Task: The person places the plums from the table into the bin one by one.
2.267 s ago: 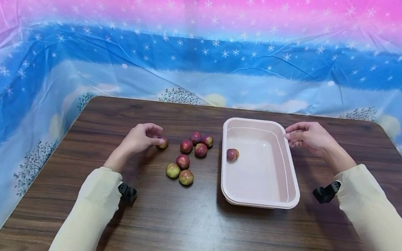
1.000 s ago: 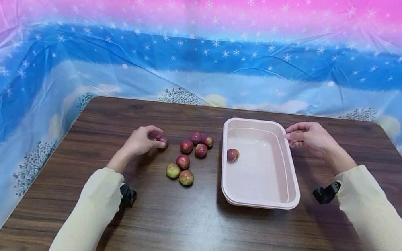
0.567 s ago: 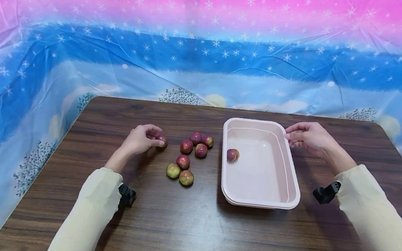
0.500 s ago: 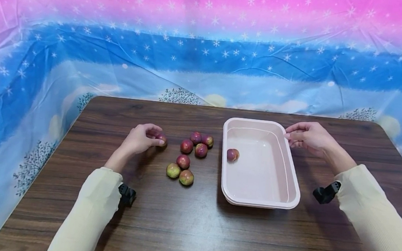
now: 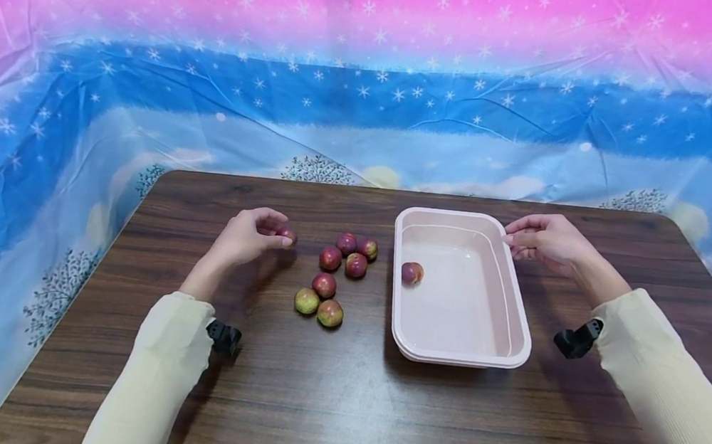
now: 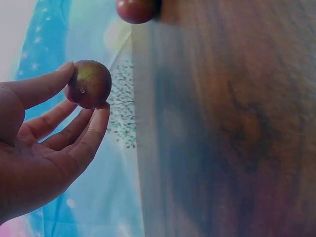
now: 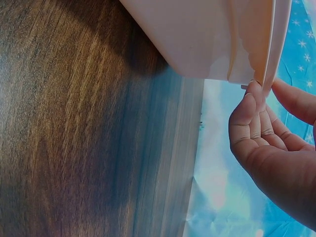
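Between thumb and fingertips my left hand (image 5: 245,236) pinches a small reddish plum (image 6: 89,84), raised a little off the table. My right hand (image 5: 550,242) grips the rim of a pale pink plastic basin (image 5: 395,311) at its far right corner. In the right wrist view, the thumb and curled fingers (image 7: 243,116) meet at that rim. One plum (image 5: 412,273) lies inside the basin, against its left wall. Several more plums (image 5: 329,258), red to yellow-green, lie loosely grouped on the table between the left hand and the basin.
The dark wood-grain table (image 5: 325,405) has rounded far corners. A pink and blue snowflake cloth (image 5: 368,94) hangs behind it and along the sides. Black wrist cameras (image 5: 224,338) are strapped at both cuffs.
The left hand, earlier low over the table with its fingers round the plum, has lifted it slightly up and away. The right hand and the basin have stayed in place.
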